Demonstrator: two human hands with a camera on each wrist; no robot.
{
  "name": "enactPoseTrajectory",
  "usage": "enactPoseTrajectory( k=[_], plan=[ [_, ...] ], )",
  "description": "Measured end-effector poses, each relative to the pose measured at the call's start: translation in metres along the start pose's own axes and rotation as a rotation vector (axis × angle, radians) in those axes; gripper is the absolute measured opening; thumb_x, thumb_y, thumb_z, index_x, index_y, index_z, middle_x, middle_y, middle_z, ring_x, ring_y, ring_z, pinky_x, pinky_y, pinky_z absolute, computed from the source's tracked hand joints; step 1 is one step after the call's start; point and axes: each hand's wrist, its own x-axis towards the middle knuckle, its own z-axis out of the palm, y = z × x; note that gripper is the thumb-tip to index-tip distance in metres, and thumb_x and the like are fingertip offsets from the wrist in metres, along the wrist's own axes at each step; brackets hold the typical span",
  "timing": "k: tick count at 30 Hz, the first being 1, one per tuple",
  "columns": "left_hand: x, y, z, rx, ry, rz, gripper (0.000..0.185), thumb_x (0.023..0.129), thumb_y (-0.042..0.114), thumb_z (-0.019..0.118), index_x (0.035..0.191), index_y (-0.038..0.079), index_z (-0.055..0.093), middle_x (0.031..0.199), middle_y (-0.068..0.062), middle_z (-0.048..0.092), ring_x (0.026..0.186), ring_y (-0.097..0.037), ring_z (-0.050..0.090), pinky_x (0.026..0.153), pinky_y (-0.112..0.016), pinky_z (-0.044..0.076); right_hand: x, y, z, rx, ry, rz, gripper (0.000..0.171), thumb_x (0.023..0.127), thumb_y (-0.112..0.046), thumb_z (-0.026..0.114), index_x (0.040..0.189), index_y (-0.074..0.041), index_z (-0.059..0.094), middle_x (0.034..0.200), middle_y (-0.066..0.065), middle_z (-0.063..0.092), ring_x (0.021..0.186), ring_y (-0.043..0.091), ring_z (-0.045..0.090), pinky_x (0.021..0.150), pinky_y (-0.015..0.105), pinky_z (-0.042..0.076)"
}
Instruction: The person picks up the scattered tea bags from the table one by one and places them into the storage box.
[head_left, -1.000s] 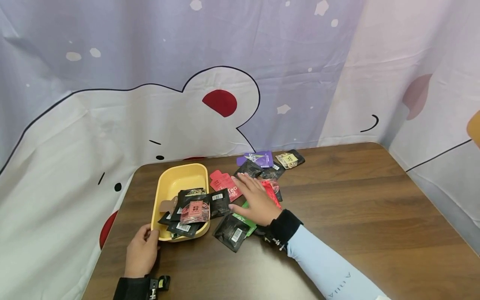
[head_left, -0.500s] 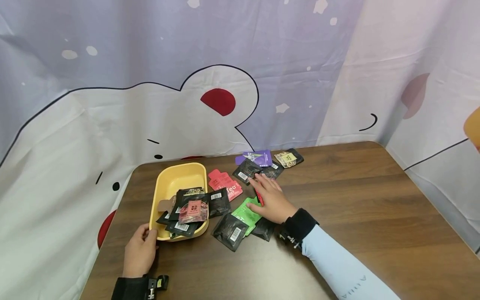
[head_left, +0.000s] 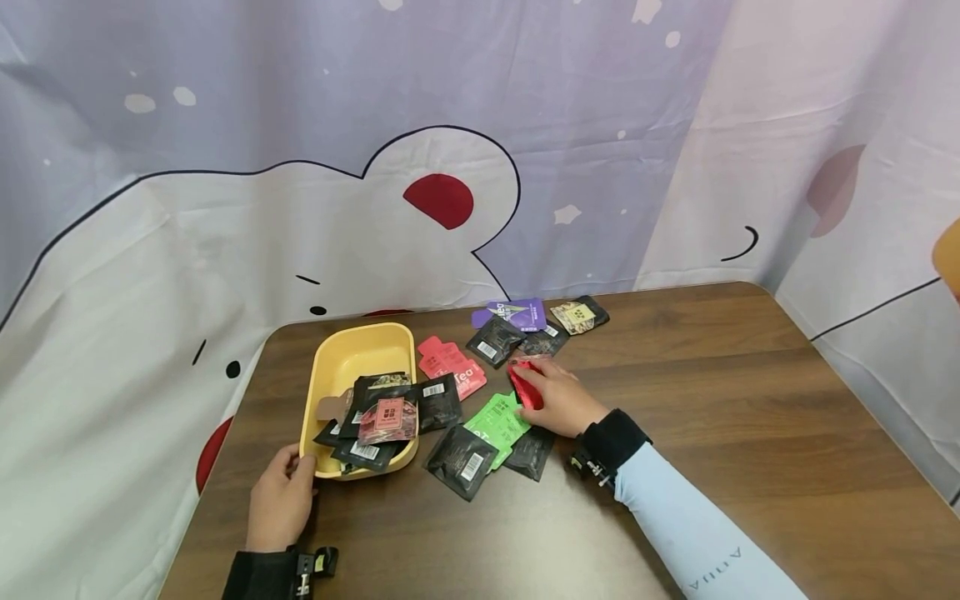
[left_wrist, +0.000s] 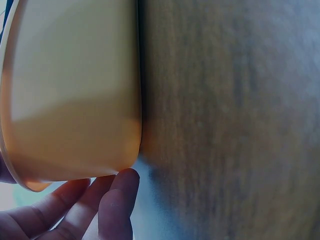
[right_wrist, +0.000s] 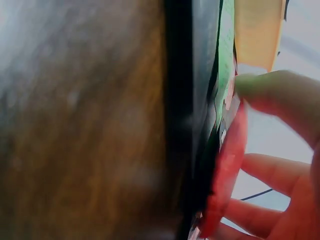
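My left hand (head_left: 279, 502) holds the near-left corner of a yellow plastic bin (head_left: 321, 358), thumb at the rim and fingertips on the outer wall (left_wrist: 75, 125) in the left wrist view. Several mostly black sachets (head_left: 388, 418) lie piled in the bin's near half. On the table my right hand (head_left: 564, 402) pinches a red sachet (head_left: 527, 390) between thumb and fingers; the right wrist view shows the red sachet (right_wrist: 227, 170) on edge. Beside that hand lie green tea sachets (head_left: 497, 423) and a black sachet (head_left: 531, 454).
Pink tea sachets (head_left: 450, 367) and a black sachet (head_left: 439, 403) lie right of the bin. Farther back are a purple tea sachet (head_left: 525, 313), black sachets (head_left: 495, 342) and a yellow-labelled one (head_left: 579, 317). A printed curtain (head_left: 337, 242) hangs behind the wooden table (head_left: 712, 400).
My right hand has moved rightward off the green and pink sachets, and its fingers have closed on the red sachet. The left hand stays at the bin's corner.
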Motion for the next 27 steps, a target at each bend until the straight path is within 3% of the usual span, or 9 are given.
enactPoseTrajectory(
  k=[12,19,27],
  plan=[
    [0.0009,-0.0041,-0.0014,-0.002,0.016,0.08,0.045,0.104,0.028,0.042,0.138,0.001,0.054,0.124,-0.024,0.063,0.097,-0.029,0.068,0.066,-0.026,0.054,0.0003,0.0021,0.0005,-0.029,-0.014,-0.007,0.061,0.086,-0.019,0.07,0.144,-0.009,0.056,0.147,0.022,0.051,0.133,0.04,0.051,0.107,0.057,0.043],
    [0.0004,-0.0039,-0.0011,-0.005,0.018,0.065,0.046,0.105,0.028,0.042,0.14,0.001,0.052,0.125,-0.025,0.062,0.1,-0.031,0.067,0.07,-0.031,0.057,-0.0002,0.0009,0.0006,-0.032,0.004,-0.018,0.059,0.085,-0.016,0.069,0.142,-0.007,0.057,0.144,0.023,0.052,0.13,0.039,0.053,0.107,0.056,0.043],
    [-0.0003,-0.0034,-0.0008,-0.006,0.021,0.057,0.045,0.105,0.027,0.042,0.14,0.001,0.052,0.125,-0.025,0.062,0.101,-0.031,0.067,0.071,-0.032,0.057,0.0019,0.0007,-0.0012,0.022,0.115,-0.076,0.053,0.085,-0.008,0.065,0.138,-0.005,0.06,0.139,0.023,0.056,0.127,0.039,0.055,0.109,0.055,0.043]
  ],
)
